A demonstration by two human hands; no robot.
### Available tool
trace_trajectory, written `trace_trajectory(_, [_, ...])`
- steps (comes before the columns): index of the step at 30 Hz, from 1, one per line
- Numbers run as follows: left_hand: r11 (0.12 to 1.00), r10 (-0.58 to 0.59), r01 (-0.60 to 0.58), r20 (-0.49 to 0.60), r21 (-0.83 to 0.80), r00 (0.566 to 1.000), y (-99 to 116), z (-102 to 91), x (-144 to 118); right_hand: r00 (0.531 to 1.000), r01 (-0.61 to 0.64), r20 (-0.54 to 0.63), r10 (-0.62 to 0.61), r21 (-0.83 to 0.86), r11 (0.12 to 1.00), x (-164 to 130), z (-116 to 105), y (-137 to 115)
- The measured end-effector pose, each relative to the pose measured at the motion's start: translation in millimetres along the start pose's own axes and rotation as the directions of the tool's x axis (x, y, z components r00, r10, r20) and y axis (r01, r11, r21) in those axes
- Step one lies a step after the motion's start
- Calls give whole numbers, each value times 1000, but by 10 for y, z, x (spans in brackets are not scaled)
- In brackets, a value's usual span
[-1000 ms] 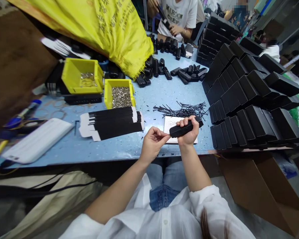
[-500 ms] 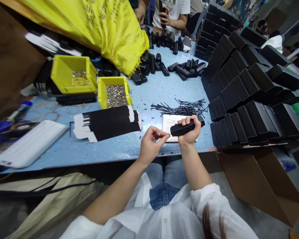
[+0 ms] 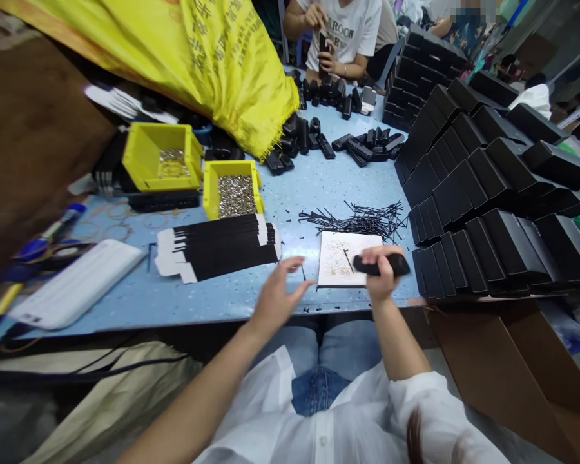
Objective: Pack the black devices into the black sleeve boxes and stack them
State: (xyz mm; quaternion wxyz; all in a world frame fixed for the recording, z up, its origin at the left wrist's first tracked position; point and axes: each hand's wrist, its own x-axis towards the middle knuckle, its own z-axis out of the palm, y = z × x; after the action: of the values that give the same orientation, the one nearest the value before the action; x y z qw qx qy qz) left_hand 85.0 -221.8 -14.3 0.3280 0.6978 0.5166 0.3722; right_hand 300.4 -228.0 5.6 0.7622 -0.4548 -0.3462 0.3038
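Hands at work over a blue tabletop (image 3: 232, 293), seen from above. The right hand (image 3: 381, 278) is closed around a long black plastic piece (image 3: 381, 265), gripping it across the middle and holding it level just above the near edge of a small white card (image 3: 341, 258). The left hand (image 3: 275, 296) is open, fingers loosely spread and holding nothing, hovering over the tabletop just to the left of the card and near the black piece without touching it. Beyond the right hand lies a loose heap of thin black pins (image 3: 362, 219), close enough to pick from easily. Past the left hand sits a fanned stack of flat black-and-white cartons (image 3: 222, 245), and further off two yellow bins (image 3: 232, 187) of small metal parts. To the right of the right hand, finished black boxes (image 3: 483, 193) are stacked in leaning rows. Far beyond both hands, another person (image 3: 341, 32) in a white shirt handles a similar black piece, with more such pieces (image 3: 352, 145) scattered on the tabletop in front of them.
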Motion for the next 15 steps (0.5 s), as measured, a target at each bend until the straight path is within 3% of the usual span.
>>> trace_trajectory(2, [938,39,-29,-22,346,999,-349,-376,140,987,91,149,-59,-217,972,150,-223,69])
trace_trajectory(4, [813,-33,12,26,582,999,-664,-718,279,969,26,240,65,-357,934,316,-390,172])
trace_trajectory(7, [689,-115,-14,128,725,985,-921,-991,426,968,-142,123,217,-442,886,494,-523,348])
trace_trajectory(9, [643,-136,-31,154,765,979,-942,-1035,491,981,-139,34,190,-561,816,539,-573,440])
trace_trajectory(12, [605,-160,-3,125,796,979,-848,-1094,560,994,58,100,33,-783,619,522,-620,457])
trace_trajectory(13, [623,-175,14,121,782,977,-794,-1140,572,989,130,145,-18,-819,560,499,-616,416])
trace_trajectory(15, [744,-229,90,127,662,965,-639,-1256,569,974,224,202,-98,-829,512,413,-540,266])
